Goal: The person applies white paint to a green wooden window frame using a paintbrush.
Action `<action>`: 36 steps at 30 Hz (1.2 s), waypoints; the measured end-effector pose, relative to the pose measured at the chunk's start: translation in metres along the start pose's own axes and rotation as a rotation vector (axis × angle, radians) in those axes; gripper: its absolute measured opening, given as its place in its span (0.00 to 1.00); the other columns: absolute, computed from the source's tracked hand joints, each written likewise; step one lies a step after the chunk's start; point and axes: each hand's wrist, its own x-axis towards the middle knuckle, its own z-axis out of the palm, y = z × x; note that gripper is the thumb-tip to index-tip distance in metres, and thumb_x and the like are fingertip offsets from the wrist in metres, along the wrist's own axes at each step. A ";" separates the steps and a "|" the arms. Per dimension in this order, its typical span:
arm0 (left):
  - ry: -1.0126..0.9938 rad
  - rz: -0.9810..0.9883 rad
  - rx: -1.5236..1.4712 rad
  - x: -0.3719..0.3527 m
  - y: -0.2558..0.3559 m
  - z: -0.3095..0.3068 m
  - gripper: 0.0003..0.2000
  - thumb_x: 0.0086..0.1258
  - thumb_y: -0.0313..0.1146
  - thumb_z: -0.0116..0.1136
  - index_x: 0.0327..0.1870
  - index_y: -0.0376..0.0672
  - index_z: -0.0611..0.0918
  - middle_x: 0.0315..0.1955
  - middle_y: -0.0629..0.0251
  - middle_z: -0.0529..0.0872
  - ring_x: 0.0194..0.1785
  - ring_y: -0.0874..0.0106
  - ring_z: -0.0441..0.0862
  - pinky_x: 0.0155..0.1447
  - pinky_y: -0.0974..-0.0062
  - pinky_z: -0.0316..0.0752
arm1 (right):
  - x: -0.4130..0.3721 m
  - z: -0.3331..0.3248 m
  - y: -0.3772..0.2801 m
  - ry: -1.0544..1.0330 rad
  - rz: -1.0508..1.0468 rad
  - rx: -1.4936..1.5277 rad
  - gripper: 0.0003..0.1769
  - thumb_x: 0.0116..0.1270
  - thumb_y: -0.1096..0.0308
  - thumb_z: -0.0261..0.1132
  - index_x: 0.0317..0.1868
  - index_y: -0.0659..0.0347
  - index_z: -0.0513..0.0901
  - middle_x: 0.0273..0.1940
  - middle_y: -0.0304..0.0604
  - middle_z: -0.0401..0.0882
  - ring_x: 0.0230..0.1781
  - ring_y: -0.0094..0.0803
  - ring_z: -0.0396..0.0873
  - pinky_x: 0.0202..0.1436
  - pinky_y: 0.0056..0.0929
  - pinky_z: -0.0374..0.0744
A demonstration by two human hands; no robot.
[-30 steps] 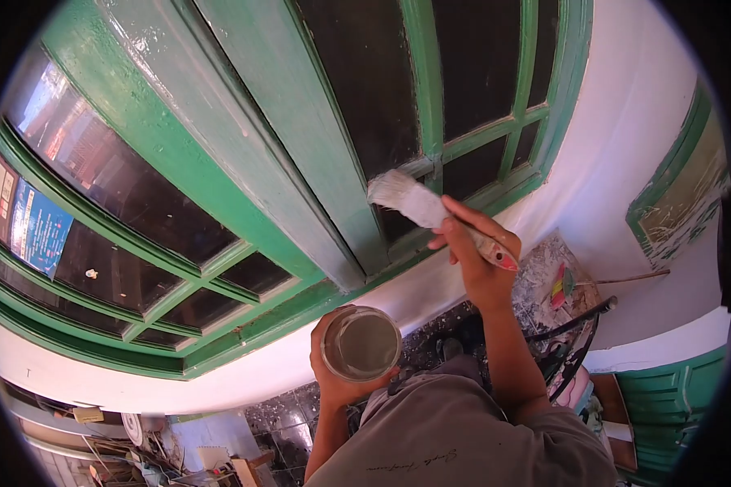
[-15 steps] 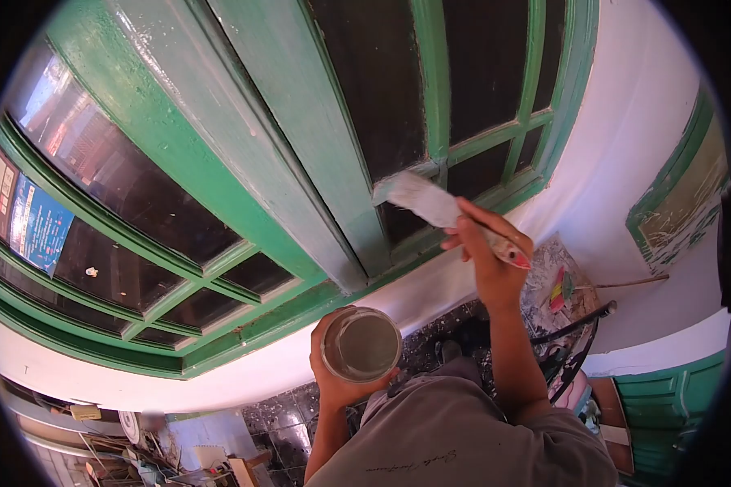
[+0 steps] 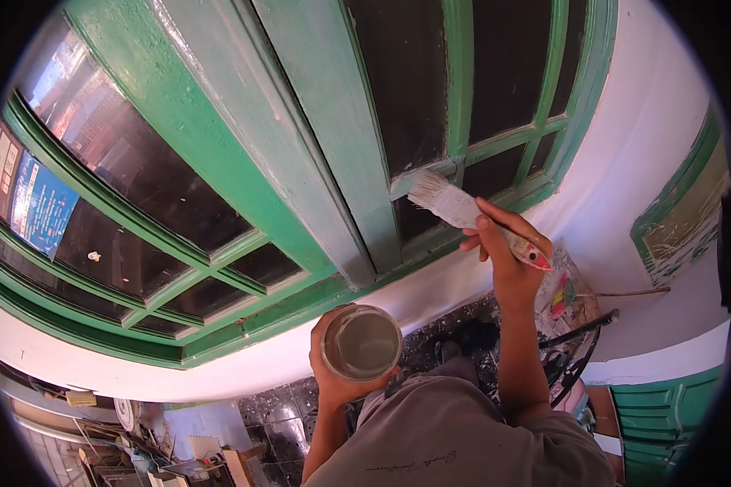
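Note:
My right hand (image 3: pixel 516 252) is closed around a paintbrush (image 3: pixel 455 203), whose pale, paint-coated bristles lie over a lower crossbar of the green window frame (image 3: pixel 456 97). The red-marked end of its handle points down and right. Low in front of my body, my left hand (image 3: pixel 329 369) wraps round a clear plastic cup (image 3: pixel 361 342) with greyish liquid inside. Grey-green paint covers the upright post (image 3: pixel 341 138) beside the brush, while the post to the left (image 3: pixel 175 114) is brighter green.
Dark glass panes fill the frame, and a blue sticker (image 3: pixel 42 207) shows on the left one. Wood scraps and clutter (image 3: pixel 138 446) lie at lower left. Right of me are a black bent tube (image 3: pixel 581 333) and a green panel (image 3: pixel 666 414). Speckled dark tiles (image 3: pixel 292 406) cover the floor.
The window has shifted slightly right in view. My right hand and the brush appear a little further right and lower, bristles still at the crossbar. The left hand keeps holding the cup.

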 end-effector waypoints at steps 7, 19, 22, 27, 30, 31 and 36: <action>0.004 -0.023 -0.039 0.000 -0.001 0.001 0.54 0.35 0.40 0.90 0.68 0.35 0.70 0.60 0.53 0.82 0.62 0.61 0.83 0.67 0.61 0.78 | -0.008 0.013 -0.005 -0.009 0.042 0.037 0.15 0.72 0.72 0.69 0.56 0.70 0.86 0.37 0.50 0.90 0.29 0.27 0.88 0.27 0.17 0.76; -0.004 -0.035 -0.049 0.004 0.004 -0.002 0.53 0.36 0.39 0.90 0.68 0.35 0.71 0.59 0.53 0.83 0.62 0.62 0.83 0.67 0.62 0.78 | 0.003 0.011 0.000 0.051 0.149 0.147 0.18 0.74 0.66 0.66 0.56 0.73 0.85 0.33 0.52 0.89 0.23 0.31 0.86 0.24 0.23 0.74; 0.011 -0.034 -0.063 0.003 0.001 -0.003 0.53 0.35 0.39 0.90 0.68 0.35 0.71 0.59 0.53 0.83 0.61 0.62 0.83 0.67 0.62 0.78 | 0.005 0.013 0.010 0.059 0.223 0.213 0.17 0.74 0.67 0.66 0.55 0.72 0.85 0.32 0.51 0.89 0.22 0.31 0.86 0.24 0.23 0.74; 0.020 -0.029 -0.058 0.004 0.001 -0.006 0.53 0.34 0.39 0.90 0.67 0.35 0.72 0.58 0.53 0.83 0.61 0.62 0.83 0.68 0.62 0.78 | 0.008 -0.011 0.013 0.156 0.250 0.263 0.16 0.74 0.67 0.67 0.53 0.71 0.86 0.32 0.51 0.89 0.23 0.31 0.86 0.24 0.22 0.74; 0.004 -0.044 -0.047 0.006 0.004 -0.007 0.52 0.35 0.39 0.90 0.67 0.35 0.72 0.58 0.54 0.83 0.61 0.62 0.83 0.67 0.62 0.78 | 0.008 -0.001 0.006 0.049 0.234 0.298 0.16 0.73 0.66 0.67 0.53 0.71 0.86 0.32 0.51 0.89 0.22 0.31 0.86 0.24 0.22 0.74; -0.003 -0.049 -0.044 0.007 0.006 -0.006 0.52 0.35 0.38 0.90 0.67 0.35 0.72 0.58 0.54 0.83 0.61 0.62 0.83 0.67 0.62 0.78 | 0.009 0.003 0.008 0.035 0.244 0.300 0.16 0.73 0.66 0.67 0.53 0.71 0.86 0.32 0.52 0.89 0.22 0.31 0.86 0.24 0.22 0.74; 0.015 -0.031 -0.103 0.009 0.003 -0.004 0.51 0.35 0.38 0.89 0.67 0.35 0.72 0.57 0.54 0.83 0.60 0.62 0.83 0.66 0.62 0.79 | 0.014 -0.003 0.014 0.077 0.201 0.177 0.16 0.73 0.66 0.67 0.54 0.71 0.86 0.33 0.52 0.89 0.24 0.32 0.87 0.24 0.22 0.74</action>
